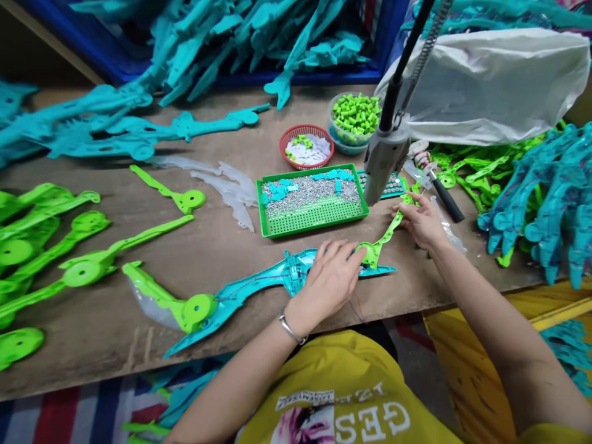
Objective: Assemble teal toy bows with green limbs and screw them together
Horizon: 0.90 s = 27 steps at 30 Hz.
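Observation:
A long teal plastic body piece point(250, 280) lies across the front of the table, with thin wires running along it. My left hand point(330, 274) presses down over its middle, fingers curled over it beside the green disc. That disc belongs to a bright green plastic leg piece point(386, 237) sitting at the body's right end. The leg's upper end is pinched by my right hand point(420, 219). Another green leg piece point(200, 308) with a round disc is joined to the body's left end. Directly behind my hands hangs a grey electric screwdriver point(383, 157).
A green tray point(314, 231) holds screws and small teal parts. Behind it are a red basket point(305, 165) and a bowl of green caps point(356, 114). Green pieces point(83, 271) lie left; teal assemblies point(555, 203) are piled right. A black-handled tool point(446, 197) lies near my right hand.

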{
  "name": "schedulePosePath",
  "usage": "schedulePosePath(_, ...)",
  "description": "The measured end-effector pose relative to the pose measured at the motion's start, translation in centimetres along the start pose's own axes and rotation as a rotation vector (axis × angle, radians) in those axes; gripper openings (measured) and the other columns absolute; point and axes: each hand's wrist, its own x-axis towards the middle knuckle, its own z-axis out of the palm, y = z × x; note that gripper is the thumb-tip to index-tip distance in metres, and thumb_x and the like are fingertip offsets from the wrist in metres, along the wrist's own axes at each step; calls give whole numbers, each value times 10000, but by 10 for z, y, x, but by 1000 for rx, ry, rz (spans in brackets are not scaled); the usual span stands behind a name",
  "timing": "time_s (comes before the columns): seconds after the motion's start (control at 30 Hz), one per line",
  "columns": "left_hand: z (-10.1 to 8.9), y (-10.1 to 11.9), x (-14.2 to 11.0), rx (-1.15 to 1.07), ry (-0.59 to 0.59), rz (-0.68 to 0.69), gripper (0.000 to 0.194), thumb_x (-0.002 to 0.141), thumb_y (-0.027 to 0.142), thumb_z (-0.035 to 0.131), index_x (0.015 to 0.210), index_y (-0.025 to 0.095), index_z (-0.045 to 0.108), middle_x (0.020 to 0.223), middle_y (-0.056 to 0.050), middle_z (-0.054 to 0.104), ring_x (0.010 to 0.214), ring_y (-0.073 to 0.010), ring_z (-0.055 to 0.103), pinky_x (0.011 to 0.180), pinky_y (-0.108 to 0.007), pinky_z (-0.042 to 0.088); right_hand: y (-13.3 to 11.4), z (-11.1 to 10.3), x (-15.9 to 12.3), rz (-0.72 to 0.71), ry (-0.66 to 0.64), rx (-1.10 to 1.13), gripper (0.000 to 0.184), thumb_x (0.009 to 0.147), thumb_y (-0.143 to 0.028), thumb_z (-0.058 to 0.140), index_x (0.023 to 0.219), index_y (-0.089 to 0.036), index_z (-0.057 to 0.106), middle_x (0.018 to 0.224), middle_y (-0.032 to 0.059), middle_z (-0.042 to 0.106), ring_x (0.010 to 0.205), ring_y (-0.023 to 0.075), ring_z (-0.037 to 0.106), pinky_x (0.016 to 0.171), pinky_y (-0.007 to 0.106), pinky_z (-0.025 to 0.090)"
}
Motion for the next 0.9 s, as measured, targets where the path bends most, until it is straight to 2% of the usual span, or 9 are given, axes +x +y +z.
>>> schedulePosePath(0.13,5,5,2,89,-52,-7,246,980,210,501,1193,168,618,1339,-98,633,1186,-282,578,1099,-530,390,6,1,6,-10,-37,-20,728,551,-490,896,1132,-259,523,781,-24,721,707,179,708,627,318,586)
schedulePosePath(0.27,8,6,4,127,-52,-14,267,983,197,494,1218,172,618,1393,-97,608,1195,-267,582,1129,-523,371,9,-2,11,-42,-62,-63,721,598,-531,866,1180,-265,533,825,-13,724,734,179,709,643,318,584)
schedulePosePath(0.43,15,0,4,177,-38,-14,260,952,128,530,1173,173,659,1356,-104,630,1150,-260,613,1115,-502,400,18,-1,10,-58,-17,-93,766,606,-545,846,1227,-240,517,778,-14,701,707,181,690,634,315,571)
schedulePosePath(0.6,27,-2,3,142,-15,3,220,927,99,567,1087,183,693,1271,-104,668,1140,-251,627,1060,-453,464,18,4,6,-120,42,-232,675,697,-508,777,1250,-211,526,754,-17,649,639,167,632,633,340,564)
schedulePosePath(0.67,26,0,2,125,8,11,213,934,116,566,1093,181,692,1289,-118,659,1156,-261,625,1070,-474,461,8,5,-4,-233,106,-418,566,757,-449,734,1232,-191,566,790,2,628,611,158,590,627,355,553)
schedulePosePath(0.73,17,-1,-2,95,70,11,242,954,155,551,1163,180,669,1346,-141,627,1207,-276,607,1088,-503,449,-6,6,-24,-439,156,-657,383,820,-375,686,1151,-189,629,861,30,620,623,149,558,658,364,536)
schedulePosePath(0.8,4,-8,-14,55,168,-3,312,975,195,532,1276,186,611,1405,-153,587,1281,-284,565,1115,-523,426,-18,8,-52,-634,74,-829,170,871,-295,636,1008,-199,666,893,47,625,675,157,563,700,360,518)
schedulePosePath(0.83,-4,-14,-23,32,218,-17,347,982,207,525,1325,197,576,1421,-148,576,1313,-278,544,1132,-524,411,-21,9,-68,-682,-50,-865,86,888,-253,613,937,-204,664,877,48,638,721,169,585,723,356,514)
schedulePosePath(0.9,-17,-28,-44,-19,293,-67,404,990,214,517,1393,235,515,1426,-121,576,1347,-261,520,1150,-512,398,-21,11,-96,-712,-307,-902,71,897,-184,587,885,-208,653,848,49,668,804,193,623,767,361,511)
